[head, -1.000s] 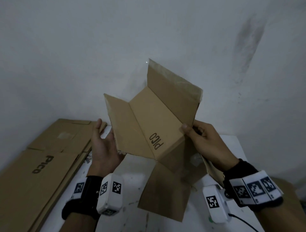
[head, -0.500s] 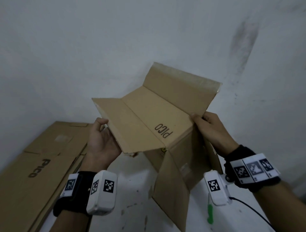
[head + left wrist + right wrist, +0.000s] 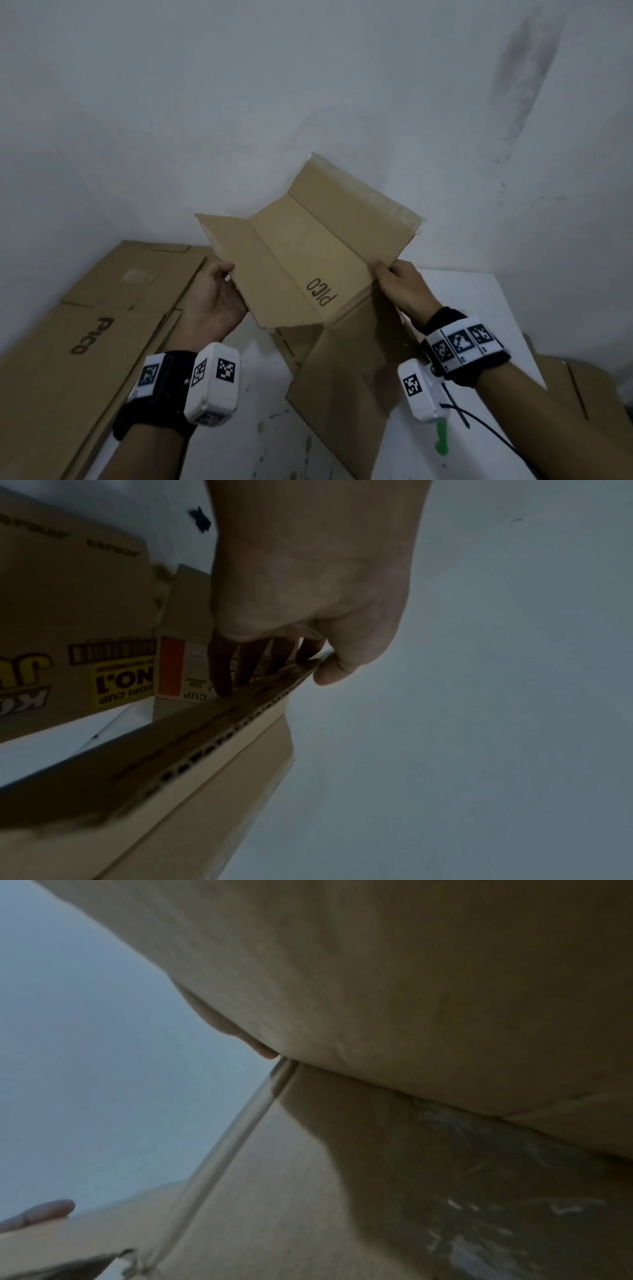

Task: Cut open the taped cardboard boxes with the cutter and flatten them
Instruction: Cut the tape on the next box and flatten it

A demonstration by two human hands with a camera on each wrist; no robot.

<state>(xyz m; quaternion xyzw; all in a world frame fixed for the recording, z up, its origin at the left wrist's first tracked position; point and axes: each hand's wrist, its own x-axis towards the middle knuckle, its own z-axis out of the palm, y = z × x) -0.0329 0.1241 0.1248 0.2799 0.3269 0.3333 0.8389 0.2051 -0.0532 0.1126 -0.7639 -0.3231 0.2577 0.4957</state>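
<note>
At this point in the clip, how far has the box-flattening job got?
Done: flattened PICO sheets lie stacked at left. In hand: the opened box, gripped by left hand and right hand, unfolded but not flat. Left: press it flat; printed boxes seemingly wait.

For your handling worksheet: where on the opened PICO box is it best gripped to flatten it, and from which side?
Grip the opened PICO box at its two opposite side edges, from left and right, as the left hand and right hand do; its creased panels fold between them.
</note>
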